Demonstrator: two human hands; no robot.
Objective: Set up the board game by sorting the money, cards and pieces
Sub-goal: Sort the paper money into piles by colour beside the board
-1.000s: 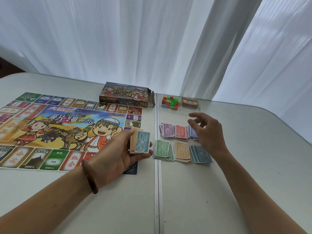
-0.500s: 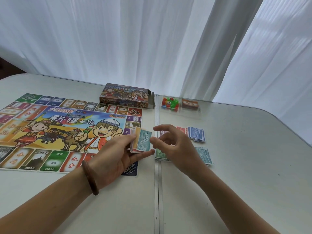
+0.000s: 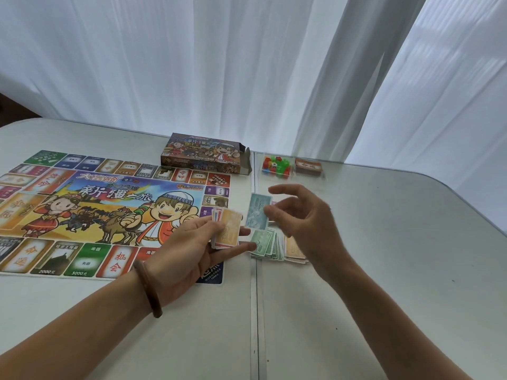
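The worktop point(image 3: 384, 256) has two halves that meet at a seam point(image 3: 253, 311) running from the near edge to the far edge. Its far edge lies against a white curtain point(image 3: 192, 64), and the right far corner is rounded. The right half is bare on the far right and towards the near edge. On the left half, the game board point(image 3: 109, 212) lies flat, with its right edge near the seam.

The left hand point(image 3: 197, 248) grips a stack of bills point(image 3: 227, 229), orange on top, just above the board's corner. The right hand point(image 3: 304, 223) pinches a single teal bill point(image 3: 258, 211) between thumb and fingertip, just right of the stack, with the other fingers spread. Below it, a green pile point(image 3: 264, 244) and an orange pile point(image 3: 293, 249) lie side by side just right of the seam.

The game box point(image 3: 205, 156) lies at the board's far edge, its right end flap open. Beside it, what seems to be a clear tray point(image 3: 292, 175) holds small coloured pieces point(image 3: 275, 165) and a deck of cards point(image 3: 307, 166).
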